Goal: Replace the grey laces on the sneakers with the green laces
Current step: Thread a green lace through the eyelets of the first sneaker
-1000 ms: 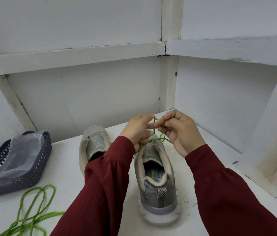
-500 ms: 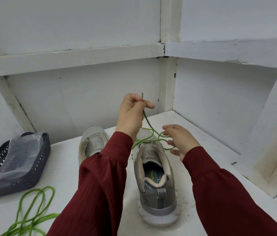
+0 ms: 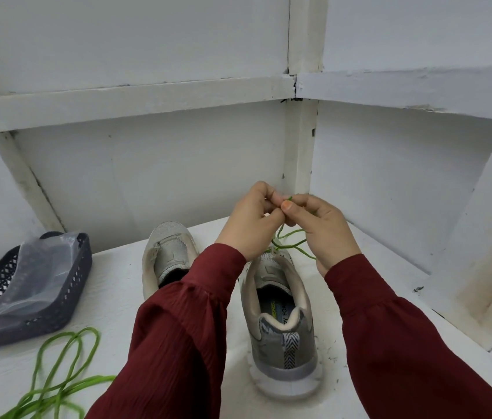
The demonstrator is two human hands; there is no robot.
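At left, a dark lattice basket (image 3: pixel 66 300) holds a crinkled clear bag (image 3: pixel 42 273), with a spare green lace (image 3: pixel 57 376) coiled on the white table (image 3: pixel 389 267) below it. Past the mesh left sneaker (image 3: pixel 170 255), the left hand (image 3: pixel 250 222) and right hand (image 3: pixel 321 229) meet at centre frame, fingers curled, pinching the tip of the thin threaded lace (image 3: pixel 291 235) that loops up from the right sneaker (image 3: pixel 281 325). Bare table runs right to the wall.

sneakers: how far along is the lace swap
Done: no grey lace shows on either sneaker. In hand: left hand and right hand both pinch a green lace that runs down to the nearer sneaker. To do: the farther sneaker shows no lace, and the second green lace lies loose on the table.
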